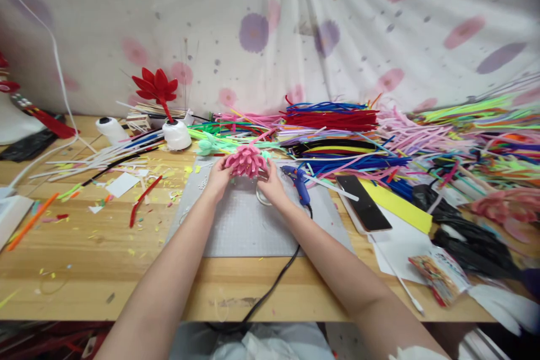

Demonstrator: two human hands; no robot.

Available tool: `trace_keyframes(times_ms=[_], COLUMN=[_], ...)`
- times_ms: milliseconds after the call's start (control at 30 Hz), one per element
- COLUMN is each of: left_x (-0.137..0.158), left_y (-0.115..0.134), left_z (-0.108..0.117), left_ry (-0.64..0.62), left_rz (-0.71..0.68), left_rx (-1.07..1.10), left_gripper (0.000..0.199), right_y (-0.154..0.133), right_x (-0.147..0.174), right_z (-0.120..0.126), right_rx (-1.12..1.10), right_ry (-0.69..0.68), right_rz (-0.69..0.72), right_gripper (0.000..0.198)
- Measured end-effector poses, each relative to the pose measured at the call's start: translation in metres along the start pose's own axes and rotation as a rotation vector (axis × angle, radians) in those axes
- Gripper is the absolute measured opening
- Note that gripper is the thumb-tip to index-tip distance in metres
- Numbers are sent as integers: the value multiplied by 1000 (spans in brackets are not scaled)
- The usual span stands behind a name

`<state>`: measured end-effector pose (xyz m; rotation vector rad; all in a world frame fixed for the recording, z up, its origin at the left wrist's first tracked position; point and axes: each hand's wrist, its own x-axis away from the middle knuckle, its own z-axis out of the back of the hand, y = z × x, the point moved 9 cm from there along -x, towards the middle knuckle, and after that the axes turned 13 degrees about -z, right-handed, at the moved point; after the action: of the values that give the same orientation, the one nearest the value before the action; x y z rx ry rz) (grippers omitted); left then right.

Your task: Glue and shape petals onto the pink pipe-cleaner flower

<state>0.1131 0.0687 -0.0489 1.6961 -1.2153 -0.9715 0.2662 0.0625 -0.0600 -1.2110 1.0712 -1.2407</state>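
Observation:
A pink flower (247, 161) with many layered, fuzzy petals is held up over the far part of a grey cutting mat (240, 230). My left hand (218, 179) grips its left side, and my right hand (272, 184) grips its right side. The fingertips are partly hidden by the petals. Just right of my right hand lies a blue glue gun (298, 181), its black cord running toward me over the table edge. Behind the flower, a mint-green flower (206, 146) rests among green stems. A white ring-shaped thing shows under my right hand.
Piles of coloured pipe cleaners (331, 120) line the back. A red flower (156, 87) stands in a white thread spool (176, 135). To the right are a phone (363, 202), yellow card (396, 205), a snack packet (441, 275) and black plastic (472, 247). Scraps litter the left.

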Motion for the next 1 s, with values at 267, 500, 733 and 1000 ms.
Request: trace_keyframes(times_ms=[267,500,733,1000], left_x=[2,-11,2,12], left_y=[2,52,62,54], left_z=[-1,79,126,109], left_ry=[-197,263,293,161], left_rz=[2,-205,-221,-263], left_rx=[-120,-327,-971,-1163], left_gripper=[41,15,27,14], right_y=[-2,-8,-23,-22], right_x=[2,11,35,49], right_z=[4,10,25,48], right_rx=[336,389,492,578], right_ry=[136,120,113,145], right_rz=[31,147,271,303], right_gripper=[68,63,40,22])
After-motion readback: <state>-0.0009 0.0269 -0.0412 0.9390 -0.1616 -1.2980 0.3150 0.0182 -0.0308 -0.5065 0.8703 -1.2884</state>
